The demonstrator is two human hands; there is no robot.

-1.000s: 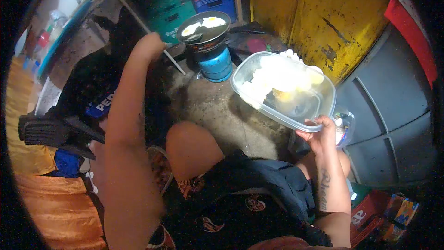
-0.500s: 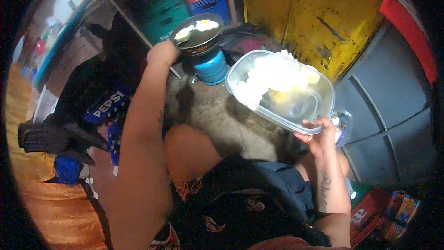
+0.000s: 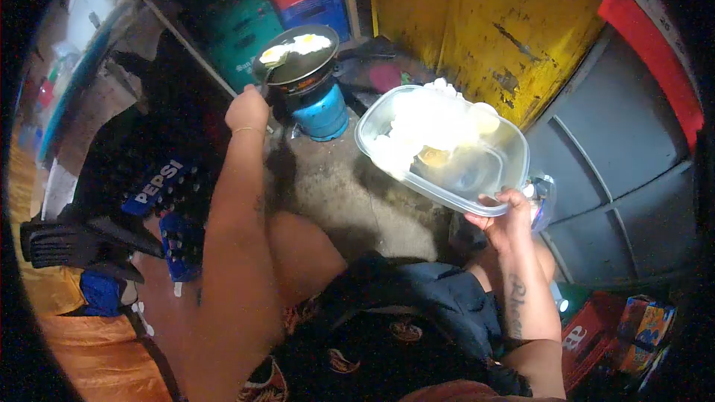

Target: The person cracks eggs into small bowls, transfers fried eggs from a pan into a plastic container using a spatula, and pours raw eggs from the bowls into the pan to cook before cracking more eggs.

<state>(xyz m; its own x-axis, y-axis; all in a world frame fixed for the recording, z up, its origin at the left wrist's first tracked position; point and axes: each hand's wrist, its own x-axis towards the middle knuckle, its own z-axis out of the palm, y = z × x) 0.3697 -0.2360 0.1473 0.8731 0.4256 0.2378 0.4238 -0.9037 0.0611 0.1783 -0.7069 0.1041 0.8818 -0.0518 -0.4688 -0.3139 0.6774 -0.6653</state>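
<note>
My left hand (image 3: 248,110) is closed around the handle of a thin utensil, probably a spatula, its tip over the near left of the frying pan (image 3: 316,65). One fried egg (image 3: 273,55) is at that tip; another fried egg (image 3: 311,44) lies farther back in the pan. The pan sits on a burner above a blue gas canister (image 3: 322,114). In my right hand (image 3: 510,216) is the near right corner of a clear plastic container (image 3: 477,197), gripped at the rim and tilted. White fried eggs (image 3: 424,126), overexposed, fill its far left part.
Red, blue and green crates (image 3: 242,41) stand behind the stove. A yellow metal panel (image 3: 477,22) and grey panels (image 3: 596,149) close off the back and right. A black slotted turner (image 3: 59,246) lies at left by a Pepsi crate (image 3: 158,182). A red crate (image 3: 592,335) stands lower right.
My left hand has drawn back slightly from the pan towards me, and more of the utensil shows. My right hand still holds the container. The whole view has shifted slightly.
</note>
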